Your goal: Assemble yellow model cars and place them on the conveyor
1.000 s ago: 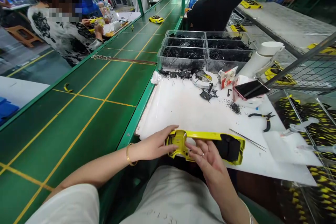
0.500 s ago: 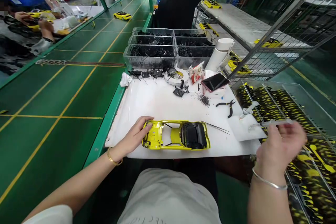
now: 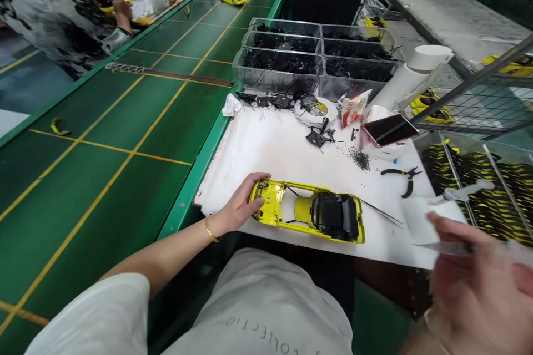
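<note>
Yellow car shell [image 3: 305, 212] under left hand [image 3: 240, 203]; right hand [image 3: 474, 294] holds syringe [image 3: 443, 248].

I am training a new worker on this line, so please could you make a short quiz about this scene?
1. Which hand touches the yellow car shell?
2. True or false: the pliers lie on the white mat, to the right of the shell.
3. What fills the clear plastic bins behind the mat?

Key:
1. The left hand
2. True
3. Black wires
</note>
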Demonstrator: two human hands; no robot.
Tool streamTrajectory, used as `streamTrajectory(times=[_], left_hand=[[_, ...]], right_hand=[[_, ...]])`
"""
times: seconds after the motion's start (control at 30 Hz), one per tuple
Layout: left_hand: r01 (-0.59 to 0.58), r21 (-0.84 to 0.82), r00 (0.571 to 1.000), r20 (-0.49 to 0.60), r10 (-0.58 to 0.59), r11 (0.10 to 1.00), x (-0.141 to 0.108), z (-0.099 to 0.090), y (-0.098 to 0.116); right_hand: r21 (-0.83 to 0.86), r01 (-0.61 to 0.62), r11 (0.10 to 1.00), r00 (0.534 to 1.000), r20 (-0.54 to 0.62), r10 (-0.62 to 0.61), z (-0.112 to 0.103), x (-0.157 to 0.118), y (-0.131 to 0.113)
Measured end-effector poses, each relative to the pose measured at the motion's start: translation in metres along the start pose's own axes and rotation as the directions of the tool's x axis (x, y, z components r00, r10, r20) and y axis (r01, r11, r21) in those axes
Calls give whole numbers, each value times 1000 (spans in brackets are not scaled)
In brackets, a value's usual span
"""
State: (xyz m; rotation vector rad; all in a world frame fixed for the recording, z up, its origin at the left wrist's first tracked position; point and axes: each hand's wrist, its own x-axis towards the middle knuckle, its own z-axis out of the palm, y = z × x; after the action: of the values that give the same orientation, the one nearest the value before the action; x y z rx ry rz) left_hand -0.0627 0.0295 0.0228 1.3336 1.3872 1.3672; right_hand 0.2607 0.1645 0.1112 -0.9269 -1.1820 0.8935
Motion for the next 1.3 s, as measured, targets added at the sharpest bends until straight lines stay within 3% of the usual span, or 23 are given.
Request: streamTrajectory(times=[0.07, 0.17, 0.27, 0.33, 0.53, 1.3], left_hand=[[-35, 3, 999, 3, 35, 999, -1, 0, 0], [-129, 53, 992, -4, 129, 990, -2, 0, 0], [-215, 90, 976, -3, 216, 972, -1, 1, 0], [-222, 97, 975, -6, 224, 970, 0, 0, 0], [-232, 98, 972, -12, 234, 968, 1, 0, 1], [-235, 73, 971, -24, 237, 969, 0, -1, 2]], right_hand=[[89, -112, 990, 965, 248, 87, 33, -24, -9], [203, -364, 909, 807, 556, 199, 76, -44, -4], [177, -566, 805, 635, 716, 289, 104, -47, 14], [129, -618, 776, 575, 747, 333, 114, -46, 23], [96, -615, 783, 617, 677, 402, 115, -51, 31], [72, -572, 817, 646, 653, 395, 114, -60, 33]])
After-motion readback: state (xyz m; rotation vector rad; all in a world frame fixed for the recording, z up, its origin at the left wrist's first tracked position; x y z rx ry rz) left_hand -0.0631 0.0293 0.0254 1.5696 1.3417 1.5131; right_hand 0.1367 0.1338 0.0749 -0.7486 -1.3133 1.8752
